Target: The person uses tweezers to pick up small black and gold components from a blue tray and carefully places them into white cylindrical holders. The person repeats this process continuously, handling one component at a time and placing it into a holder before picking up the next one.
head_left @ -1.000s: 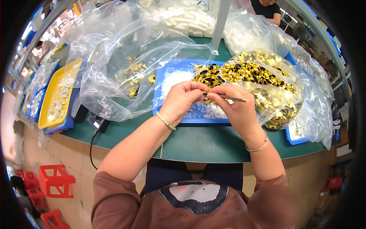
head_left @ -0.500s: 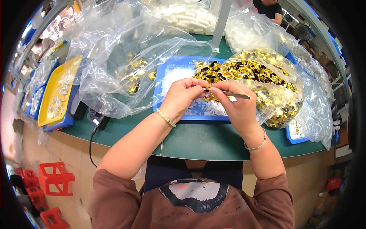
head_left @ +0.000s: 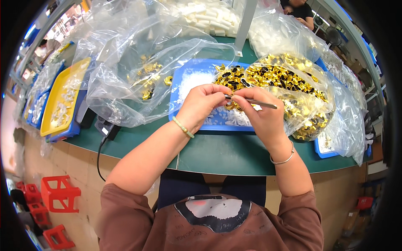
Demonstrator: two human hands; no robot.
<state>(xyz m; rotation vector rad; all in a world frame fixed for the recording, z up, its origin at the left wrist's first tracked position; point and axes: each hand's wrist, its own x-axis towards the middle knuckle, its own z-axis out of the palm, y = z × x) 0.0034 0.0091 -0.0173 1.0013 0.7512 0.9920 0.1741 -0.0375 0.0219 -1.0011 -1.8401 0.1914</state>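
Note:
Over the near part of a blue tray [head_left: 238, 129], both my hands meet with the fingertips almost touching. My left hand [head_left: 200, 103] pinches a small dark piece [head_left: 228, 97], mostly covered by the fingers; it looks like one of the shiny gold-and-black parts nearby. In my right hand [head_left: 264, 119] are metal tweezers [head_left: 264, 103], their rear end sticking out to the right and their tips at the small piece. Small white pieces [head_left: 194, 81] lie in the tray's left side and under my hands. Beside them, gold-and-black parts [head_left: 230, 77] are heaped at the tray's right.
A clear bag of gold parts [head_left: 289, 79] bulges over the tray's right side. Another plastic bag [head_left: 119, 96] spreads at left, near a yellow tray [head_left: 63, 100] and a black corded device [head_left: 106, 129]. White cylinders [head_left: 205, 19] fill the back. A co-worker [head_left: 301, 12] sits far right.
My hands keep nearly the same pinch, with the tweezers still at the small piece. The whole view has shifted slightly. At the far right, the co-worker's arm has moved.

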